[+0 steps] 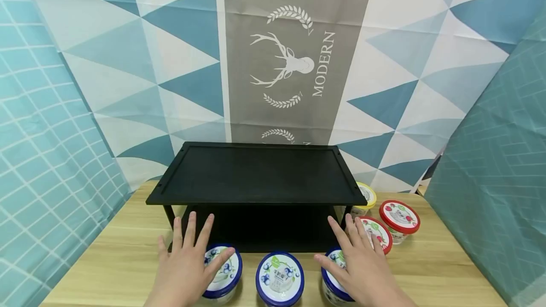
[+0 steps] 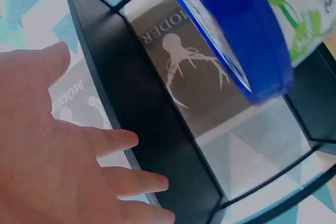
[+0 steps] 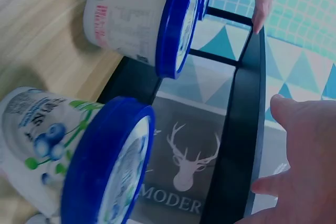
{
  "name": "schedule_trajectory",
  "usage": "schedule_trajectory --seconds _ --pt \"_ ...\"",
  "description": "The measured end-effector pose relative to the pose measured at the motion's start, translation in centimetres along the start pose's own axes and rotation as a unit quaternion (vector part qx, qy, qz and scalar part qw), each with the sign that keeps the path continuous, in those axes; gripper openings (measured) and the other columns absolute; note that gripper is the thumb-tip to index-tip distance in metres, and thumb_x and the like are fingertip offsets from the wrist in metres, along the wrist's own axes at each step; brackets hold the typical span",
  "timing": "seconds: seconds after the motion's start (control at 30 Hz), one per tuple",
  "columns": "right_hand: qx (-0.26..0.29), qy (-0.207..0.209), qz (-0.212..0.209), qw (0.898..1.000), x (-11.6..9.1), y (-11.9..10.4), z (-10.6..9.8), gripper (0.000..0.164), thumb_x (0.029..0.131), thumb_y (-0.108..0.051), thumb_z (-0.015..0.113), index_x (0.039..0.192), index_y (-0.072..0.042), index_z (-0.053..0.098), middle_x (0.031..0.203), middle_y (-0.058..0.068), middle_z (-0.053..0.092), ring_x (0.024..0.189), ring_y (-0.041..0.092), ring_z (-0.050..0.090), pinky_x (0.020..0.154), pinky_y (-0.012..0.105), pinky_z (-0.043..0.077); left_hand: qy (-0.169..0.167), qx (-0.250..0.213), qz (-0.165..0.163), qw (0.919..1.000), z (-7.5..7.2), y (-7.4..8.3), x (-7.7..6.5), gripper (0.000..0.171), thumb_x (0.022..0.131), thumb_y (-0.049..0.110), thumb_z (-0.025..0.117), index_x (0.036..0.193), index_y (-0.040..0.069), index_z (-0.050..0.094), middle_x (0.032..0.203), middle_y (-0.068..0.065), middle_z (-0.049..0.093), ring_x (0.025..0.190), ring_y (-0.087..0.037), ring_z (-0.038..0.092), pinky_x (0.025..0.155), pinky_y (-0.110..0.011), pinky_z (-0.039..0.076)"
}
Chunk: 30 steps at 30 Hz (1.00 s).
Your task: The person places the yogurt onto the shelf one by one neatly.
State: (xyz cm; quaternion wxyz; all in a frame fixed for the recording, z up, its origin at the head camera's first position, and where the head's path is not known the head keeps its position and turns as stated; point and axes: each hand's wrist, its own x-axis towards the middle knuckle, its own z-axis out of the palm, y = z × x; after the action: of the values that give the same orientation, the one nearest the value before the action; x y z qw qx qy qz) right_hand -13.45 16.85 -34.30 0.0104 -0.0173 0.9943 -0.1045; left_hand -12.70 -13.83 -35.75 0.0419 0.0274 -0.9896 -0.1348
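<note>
My left hand (image 1: pixel 183 266) is spread with straight fingers above the left blueberry yogurt tub (image 1: pixel 228 269), overlapping its lid in the head view. The right hand (image 1: pixel 362 269) is spread too, over the right blue-lidded tub (image 1: pixel 334 288), hiding part of it. Between the hands a third blue-lidded tub (image 1: pixel 280 279) stands upright, its lid fully visible. Both hands hold nothing. A two-tier black rack (image 1: pixel 260 174) stands just behind the row of tubs. In the wrist views, the left palm (image 2: pixel 47 145) and right palm (image 3: pixel 310 156) face the rack, fingers extended.
Right of the rack stand two red-lidded tubs (image 1: pixel 399 217) and a yellow-lidded tub (image 1: pixel 366 195), partly hidden by the rack and right hand. The wooden table (image 1: pixel 443 264) runs beneath everything. Patterned cloth (image 1: pixel 179 60) hangs behind and teal cloth (image 1: pixel 495 155) at the right.
</note>
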Motion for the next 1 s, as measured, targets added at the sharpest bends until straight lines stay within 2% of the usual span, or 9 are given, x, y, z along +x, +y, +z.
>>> schedule_trajectory --seconds 0.13,0.3,0.5,0.63,0.7,0.8,0.93,1.0 --pt "0.007 -0.006 0.009 1.000 0.1 0.7 0.1 0.094 0.063 -0.084 0.030 0.139 -0.030 0.022 0.145 0.017 0.019 0.131 0.043 0.015 0.095 0.067 0.015 0.004 -0.011 -0.003 0.9999 -0.3 -1.2 0.4 0.099 0.069 0.082 0.025 0.140 0.013 0.021 0.142 -0.029 0.013 0.126 -0.053 0.002 0.089 -0.071 -0.008" --pt "0.030 -0.020 0.020 0.999 0.0 1.7 0.6 0.094 0.064 -0.081 0.037 0.139 -0.025 0.025 0.143 0.017 0.024 0.128 0.044 0.023 0.092 0.065 0.025 -0.006 -0.031 -0.014 0.9994 -0.6 -2.8 1.2 0.101 0.072 0.080 0.023 0.139 0.005 0.020 0.138 -0.033 0.018 0.121 -0.058 0.011 0.087 -0.073 0.004" --pt "0.044 -0.041 0.042 0.997 -0.3 3.3 1.5 0.094 0.066 -0.078 0.043 0.136 -0.016 0.032 0.137 0.019 0.035 0.119 0.044 0.037 0.085 0.061 0.037 -0.015 -0.079 -0.054 0.9953 -0.8 -4.6 2.1 0.105 0.073 0.078 0.028 0.134 -0.007 0.023 0.132 -0.034 0.029 0.118 -0.051 0.029 0.090 -0.063 0.029" --pt "0.065 -0.063 0.062 0.994 -0.4 4.3 2.2 0.096 0.064 -0.076 0.046 0.134 -0.012 0.034 0.133 0.019 0.040 0.112 0.043 0.043 0.081 0.059 0.041 -0.014 -0.131 -0.076 0.9883 -0.8 -6.2 2.6 0.104 0.075 0.074 0.032 0.134 -0.010 0.018 0.133 -0.036 0.025 0.119 -0.051 0.027 0.092 -0.060 0.030" --pt "0.078 -0.071 0.068 0.992 -0.5 4.7 2.6 0.096 0.064 -0.074 0.049 0.134 -0.011 0.033 0.130 0.017 0.042 0.107 0.039 0.047 0.080 0.058 0.042 0.004 -0.156 -0.084 0.9842 -0.6 -6.9 2.9 0.099 0.078 0.070 0.035 0.135 -0.010 0.017 0.133 -0.035 0.025 0.119 -0.050 0.026 0.093 -0.059 0.029" --pt "0.096 -0.074 0.075 0.990 -0.8 5.2 3.2 0.098 0.062 -0.072 0.054 0.134 -0.009 0.032 0.127 0.016 0.044 0.101 0.033 0.049 0.077 0.056 0.045 0.050 -0.188 -0.094 0.9763 0.0 -7.6 3.3 0.088 0.083 0.059 0.040 0.133 -0.009 0.021 0.131 -0.033 0.028 0.118 -0.048 0.029 0.093 -0.058 0.029" --pt "0.115 -0.077 0.083 0.987 -0.9 5.7 4.0 0.101 0.060 -0.071 0.059 0.134 -0.008 0.031 0.124 0.017 0.045 0.098 0.032 0.049 0.076 0.056 0.045 0.107 -0.229 -0.102 0.9621 0.9 -8.3 3.9 0.070 0.087 0.044 0.046 0.132 -0.006 0.025 0.128 -0.030 0.034 0.115 -0.045 0.034 0.091 -0.056 0.032" --pt "0.124 -0.080 0.085 0.985 -0.9 5.9 4.4 0.102 0.059 -0.070 0.060 0.135 -0.008 0.029 0.124 0.018 0.044 0.098 0.031 0.049 0.076 0.056 0.045 0.121 -0.251 -0.107 0.9542 1.2 -8.5 4.2 0.066 0.088 0.039 0.047 0.132 -0.005 0.026 0.128 -0.029 0.035 0.114 -0.044 0.036 0.090 -0.054 0.034"
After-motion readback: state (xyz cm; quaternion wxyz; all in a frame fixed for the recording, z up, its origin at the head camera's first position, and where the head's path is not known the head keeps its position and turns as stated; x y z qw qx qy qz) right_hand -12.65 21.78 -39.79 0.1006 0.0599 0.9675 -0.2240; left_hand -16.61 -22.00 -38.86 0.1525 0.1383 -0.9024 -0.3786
